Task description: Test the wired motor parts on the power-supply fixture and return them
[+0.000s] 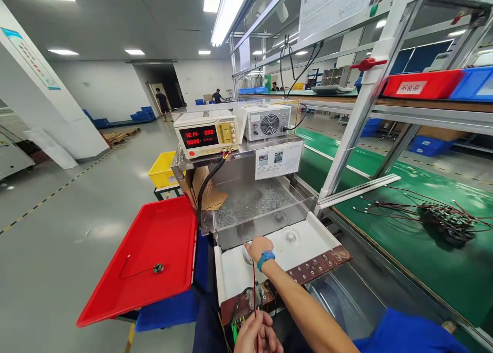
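Observation:
At the bottom, my left hand [256, 335] pinches a thin red and black wire [254, 291] between thumb and fingers. The wire runs upward toward my right hand [259, 248], which wears a blue wristband and reaches over the white tray-like surface [234, 278]. My right fingers are curled down by a round fixture [247, 256]; whatever lies under them is hidden. A second round fixture [291, 236] sits to the right. Between my hands is a brown strip [319, 262] with several metal studs, and a small clamp-like mechanism [260, 294].
A power supply [208, 134] with red digits stands on the metal housing ahead. To the left, a red tray [154, 245] holds a small round circuit board [158, 268] with a wire. Wired boards [449, 222] lie heaped on the green conveyor [416, 266] at right.

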The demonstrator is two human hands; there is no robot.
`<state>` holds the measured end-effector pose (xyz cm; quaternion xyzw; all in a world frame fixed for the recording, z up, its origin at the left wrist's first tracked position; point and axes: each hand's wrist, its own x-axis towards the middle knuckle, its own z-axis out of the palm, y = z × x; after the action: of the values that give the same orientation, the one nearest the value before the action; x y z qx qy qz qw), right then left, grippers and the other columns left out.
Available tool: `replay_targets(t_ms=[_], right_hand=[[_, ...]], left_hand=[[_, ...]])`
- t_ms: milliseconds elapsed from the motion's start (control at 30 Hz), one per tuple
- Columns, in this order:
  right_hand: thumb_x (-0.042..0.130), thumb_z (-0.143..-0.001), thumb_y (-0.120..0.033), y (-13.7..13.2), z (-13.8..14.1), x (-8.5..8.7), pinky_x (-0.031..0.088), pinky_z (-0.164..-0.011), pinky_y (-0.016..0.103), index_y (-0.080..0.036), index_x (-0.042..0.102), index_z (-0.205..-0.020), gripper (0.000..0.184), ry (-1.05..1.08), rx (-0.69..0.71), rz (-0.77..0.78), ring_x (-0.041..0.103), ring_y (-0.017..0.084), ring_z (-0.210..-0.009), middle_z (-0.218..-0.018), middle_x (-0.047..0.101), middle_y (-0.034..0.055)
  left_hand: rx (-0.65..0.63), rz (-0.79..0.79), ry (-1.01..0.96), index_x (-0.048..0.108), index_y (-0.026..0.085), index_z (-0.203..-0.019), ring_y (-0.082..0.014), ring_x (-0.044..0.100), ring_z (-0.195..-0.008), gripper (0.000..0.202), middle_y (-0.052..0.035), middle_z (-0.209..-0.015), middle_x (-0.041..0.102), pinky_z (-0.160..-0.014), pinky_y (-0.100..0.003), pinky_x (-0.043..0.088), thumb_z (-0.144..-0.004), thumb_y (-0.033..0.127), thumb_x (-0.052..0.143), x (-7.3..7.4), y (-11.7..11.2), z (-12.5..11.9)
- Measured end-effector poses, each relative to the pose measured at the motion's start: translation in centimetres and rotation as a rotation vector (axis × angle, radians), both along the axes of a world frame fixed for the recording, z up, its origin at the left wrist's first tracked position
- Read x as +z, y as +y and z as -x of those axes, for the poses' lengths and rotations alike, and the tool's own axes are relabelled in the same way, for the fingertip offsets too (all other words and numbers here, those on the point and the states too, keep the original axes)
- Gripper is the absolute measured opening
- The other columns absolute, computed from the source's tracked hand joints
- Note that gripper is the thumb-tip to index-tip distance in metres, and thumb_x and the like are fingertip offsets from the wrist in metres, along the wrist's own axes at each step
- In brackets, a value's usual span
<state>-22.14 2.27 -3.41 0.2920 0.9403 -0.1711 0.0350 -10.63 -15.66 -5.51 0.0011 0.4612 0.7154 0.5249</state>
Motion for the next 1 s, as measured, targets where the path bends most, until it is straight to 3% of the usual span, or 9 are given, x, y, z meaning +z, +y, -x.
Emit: replay_targets(t_ms=[100,300,400,500,600,767,867,1000], right_hand=[[0.05,-0.093,-0.05,-0.3,0.7,-0.1,0.052,-0.076,0.041,-0.007,0.075,-0.097,0.05,-0.047,-0.097,-0.06,0.07,0.035,-0.094,-0.095,0.073,0.0238],[0.037,-0.096,-0.059,0.9,0.7,-1.0,0.051,-0.075,0.039,-0.009,0.076,-0.095,0.064,-0.078,-0.076,-0.036,0.07,0.034,-0.095,-0.096,0.073,0.0233],[0.028,-0.1,-0.045,2.4,-0.4,-1.9,0.048,-0.078,0.036,-0.01,0.075,-0.094,0.058,-0.018,-0.029,-0.039,0.069,0.031,-0.095,-0.095,0.073,0.0221],[0.044,-0.093,-0.029,3.8,-1.9,-3.2,0.045,-0.082,0.031,-0.015,0.069,-0.109,0.033,0.046,0.168,0.027,0.068,0.025,-0.098,-0.104,0.073,0.0142],[0.058,-0.083,-0.029,4.4,-2.7,-4.4,0.043,-0.081,0.029,-0.019,0.059,-0.124,0.042,0.101,0.339,0.101,0.065,0.023,-0.099,-0.118,0.067,0.0105],[0.062,-0.084,-0.041,4.1,-2.5,-4.6,0.042,-0.08,0.029,-0.019,0.06,-0.116,0.039,0.104,0.373,0.074,0.065,0.024,-0.099,-0.115,0.066,0.0104],[0.062,-0.084,-0.043,4.0,-2.2,-4.1,0.041,-0.078,0.029,-0.017,0.06,-0.111,0.038,0.083,0.357,0.051,0.065,0.025,-0.096,-0.108,0.069,0.0116],[0.06,-0.084,-0.044,4.1,-2.2,-3.8,0.041,-0.076,0.029,-0.017,0.058,-0.112,0.039,0.05,0.349,0.043,0.066,0.026,-0.096,-0.106,0.07,0.0126]], left_hand=[[-0.11,-0.087,-0.019,0.056,0.018,-0.077,-0.023,0.066,-0.053,0.059,-0.0016,-0.048,0.06,-0.052,-0.028,0.041,-0.063,0.073,0.072,0.4,0.1,-0.3],[-0.192,-0.078,0.038,0.063,0.014,-0.075,-0.0142,0.058,-0.047,0.064,-0.006,-0.053,0.065,-0.05,-0.024,0.036,-0.064,0.077,0.068,1.0,0.8,-1.1],[-0.23,0.001,0.111,0.066,0.012,-0.073,-0.0093,0.052,-0.043,0.07,-0.0059,-0.054,0.064,-0.047,-0.022,0.031,-0.066,0.082,0.061,1.8,0.3,-0.7],[-0.271,0.063,0.2,0.068,0.011,-0.077,-0.0073,0.048,-0.04,0.073,-0.0038,-0.055,0.062,-0.043,-0.021,0.025,-0.067,0.082,0.058,3.1,0.1,0.3],[-0.202,0.058,0.291,0.069,0.011,-0.087,-0.0061,0.046,-0.041,0.069,-0.0017,-0.063,0.062,-0.042,-0.021,0.026,-0.071,0.078,0.061,4.8,0.6,1.9],[-0.081,0.05,0.428,0.067,0.012,-0.099,-0.0066,0.05,-0.05,0.058,-0.0006,-0.073,0.063,-0.048,-0.021,0.032,-0.074,0.065,0.069,6.8,2.8,5.3],[-0.017,0.059,0.466,0.061,0.014,-0.098,-0.0091,0.055,-0.052,0.055,0.0001,-0.07,0.066,-0.05,-0.021,0.037,-0.07,0.061,0.074,7.1,4.1,6.8],[0.007,0.137,0.513,0.055,0.018,-0.082,-0.0139,0.062,-0.059,0.051,-0.0034,-0.071,0.07,-0.056,-0.024,0.043,-0.068,0.063,0.073,6.8,5.3,7.8]])
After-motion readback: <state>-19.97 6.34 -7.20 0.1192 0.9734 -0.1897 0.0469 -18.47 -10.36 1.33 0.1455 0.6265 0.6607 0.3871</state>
